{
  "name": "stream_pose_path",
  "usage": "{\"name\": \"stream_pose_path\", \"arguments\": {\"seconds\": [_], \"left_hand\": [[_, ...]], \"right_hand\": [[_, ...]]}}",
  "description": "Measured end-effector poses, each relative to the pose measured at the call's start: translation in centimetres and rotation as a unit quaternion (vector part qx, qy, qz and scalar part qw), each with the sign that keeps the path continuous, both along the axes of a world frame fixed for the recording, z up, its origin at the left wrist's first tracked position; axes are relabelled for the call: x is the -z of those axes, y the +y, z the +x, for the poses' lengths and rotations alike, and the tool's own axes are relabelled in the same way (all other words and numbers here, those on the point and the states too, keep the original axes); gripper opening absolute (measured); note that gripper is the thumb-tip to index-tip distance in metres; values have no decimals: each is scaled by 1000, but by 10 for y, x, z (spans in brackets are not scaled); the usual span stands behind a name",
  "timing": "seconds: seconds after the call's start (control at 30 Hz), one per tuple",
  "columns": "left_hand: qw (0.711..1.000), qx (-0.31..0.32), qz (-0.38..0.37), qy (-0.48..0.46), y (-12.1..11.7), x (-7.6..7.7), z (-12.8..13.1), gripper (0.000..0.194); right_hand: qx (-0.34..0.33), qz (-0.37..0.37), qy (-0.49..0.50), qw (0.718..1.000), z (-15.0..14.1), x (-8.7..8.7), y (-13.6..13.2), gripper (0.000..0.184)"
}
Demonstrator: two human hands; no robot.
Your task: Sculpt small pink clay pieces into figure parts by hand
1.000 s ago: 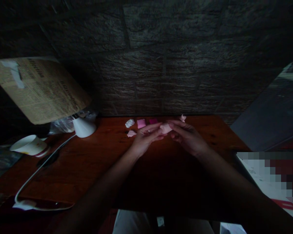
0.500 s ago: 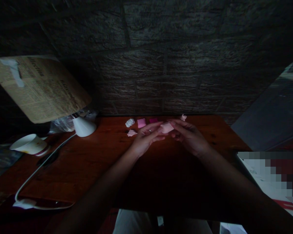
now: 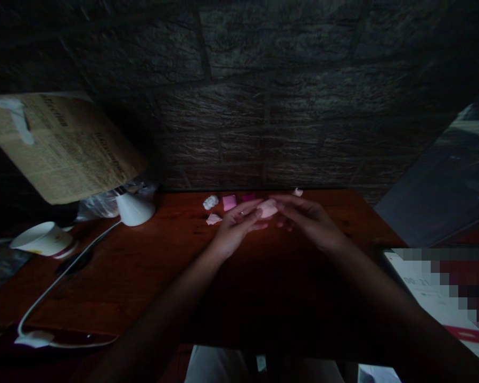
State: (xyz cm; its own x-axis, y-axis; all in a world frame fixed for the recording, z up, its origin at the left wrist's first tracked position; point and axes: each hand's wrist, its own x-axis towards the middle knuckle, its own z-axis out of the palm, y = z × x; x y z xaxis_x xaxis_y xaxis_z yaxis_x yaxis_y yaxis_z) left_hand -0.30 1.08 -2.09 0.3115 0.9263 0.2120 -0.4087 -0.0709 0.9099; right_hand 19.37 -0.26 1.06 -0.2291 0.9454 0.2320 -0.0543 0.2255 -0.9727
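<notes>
Left of pink lump (image 3: pixel 269 208), paper cup (image 3: pixel 48 240)

Dim, dark brick-patterned wall (image 3: pixel 239 111) behind brown wooden table (image 3: pixel 155 266)

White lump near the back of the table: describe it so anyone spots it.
Along the back of the wooden table, below the stone wall, look between the white lamp base and the person's left hand. The white lump lies there, left of a pink square. Unlike that square and the pale pink scrap nearby, it is white and knobbly.
</notes>
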Motion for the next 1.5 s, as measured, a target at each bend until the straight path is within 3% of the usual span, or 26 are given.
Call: {"name": "stream_pose_path", "arguments": {"seconds": [0.47, 0.8, 0.97, 1.2, 1.33, 1.5], "left_hand": [[997, -26, 45, 60, -4, 0, 3, 33], [990, -25, 93, 106, -7, 3, 4, 46], [988, -34, 93, 121, -6, 9, 2, 36], [996, 20, 53, 75, -7, 1, 6, 40], [998, 51, -18, 29, -4, -5, 5, 41], [994, 84, -66, 6, -4, -5, 4, 37]], "right_hand": [[-50, 66, -47, 995, -1, -2, -4, 28], [-44, 65, -25, 997, 0, -2, -2, 23], [-39, 55, -23, 997, -3, 2, -2, 25], [-22, 66, -28, 997, -1, -2, -2, 23], [1, 74, -35, 997, -1, -2, -2, 23], [-20, 64, -35, 997, -4, 0, -4, 23]]}}
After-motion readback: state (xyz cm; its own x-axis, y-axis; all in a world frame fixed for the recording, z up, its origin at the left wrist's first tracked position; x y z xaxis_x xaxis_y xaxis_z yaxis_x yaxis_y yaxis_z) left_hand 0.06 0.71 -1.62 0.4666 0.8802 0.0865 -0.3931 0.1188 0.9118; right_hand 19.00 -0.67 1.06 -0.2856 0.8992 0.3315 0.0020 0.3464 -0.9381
